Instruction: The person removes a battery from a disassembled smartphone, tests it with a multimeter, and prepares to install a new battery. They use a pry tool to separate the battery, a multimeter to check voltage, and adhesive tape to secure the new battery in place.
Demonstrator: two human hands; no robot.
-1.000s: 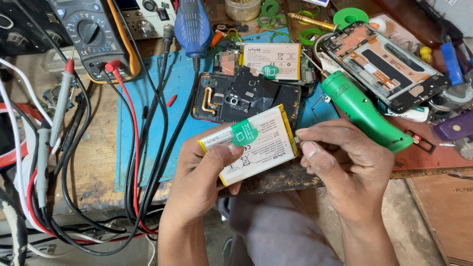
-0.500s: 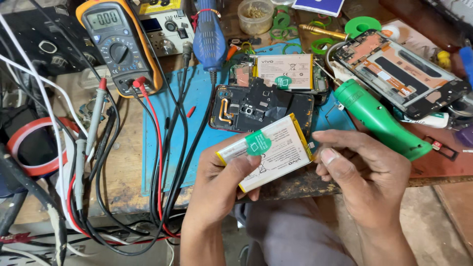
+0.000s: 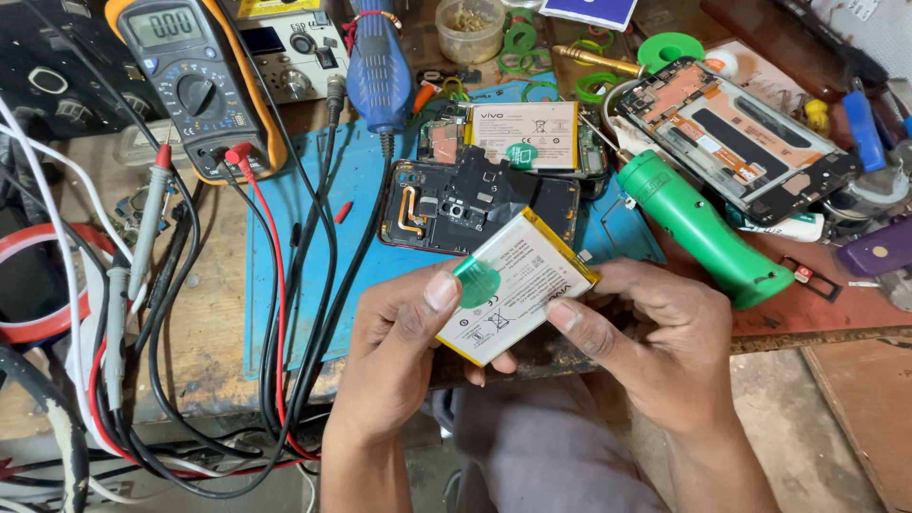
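The opened phone lies back-side up on the blue work mat with its cover off and its innards exposed, and a second, cream-labelled battery rests just behind it, so the stripping-down looks done; judging by what lies out, the loose phone battery is not yet seated in any handset, and nothing is closed up. That battery is held in the air over the near edge of the mat, just in front of the opened phone, tilted with its far corner higher and its white label up. The left hand comes up from below with the wrist bent back, its thumb pressed on the green round tab at the battery's near-left corner and its fingers curled underneath (only two tips show below the edge). The right hand closes on the battery's right long side, thumb on the label face, remaining fingers folded behind it. Both hands therefore grip the same pack firmly, neither one loose. A green-handled tool lies to the right, untouched, and a multimeter sits at the far left with its leads trailing.
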